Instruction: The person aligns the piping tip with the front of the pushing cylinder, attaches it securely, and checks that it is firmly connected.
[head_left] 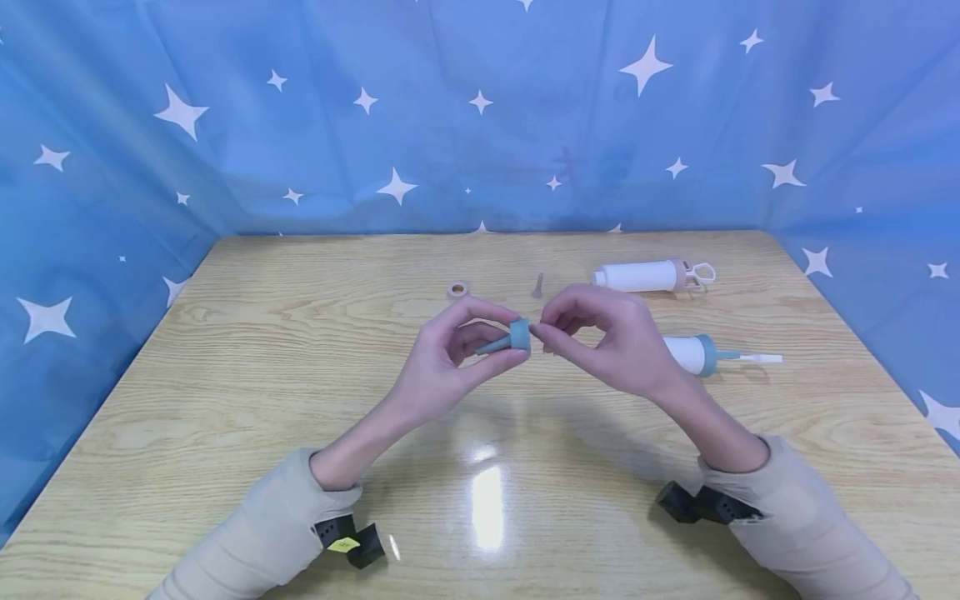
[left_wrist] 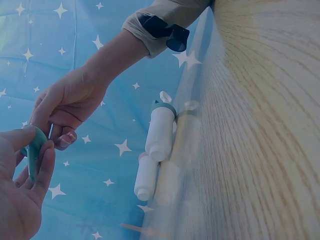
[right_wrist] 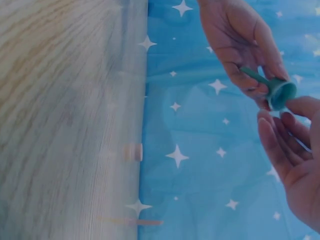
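Observation:
My left hand (head_left: 450, 350) pinches a teal funnel-shaped nozzle cap (head_left: 519, 335) between thumb and fingers. Its thin stem points left toward the palm, and its wide hollow end faces right. In the right wrist view the hollow inside of the cap (right_wrist: 284, 95) shows. My right hand (head_left: 611, 337) is close by that wide end, fingers bent, with the thumb (right_wrist: 302, 106) at or touching the rim. Nothing is clearly seen between its fingers. Partly behind the right hand lies a white tube (head_left: 684, 354) with a teal collar, teal stem and white tip.
Toward the back right of the wooden table (head_left: 225, 367) lies another white tube (head_left: 637, 276) with a pinkish collar and looped handle. A pinkish ring (head_left: 457, 289) and a small pinkish nozzle (head_left: 537, 286) lie beyond the hands. A blue star-patterned curtain (head_left: 420, 108) surrounds the table.

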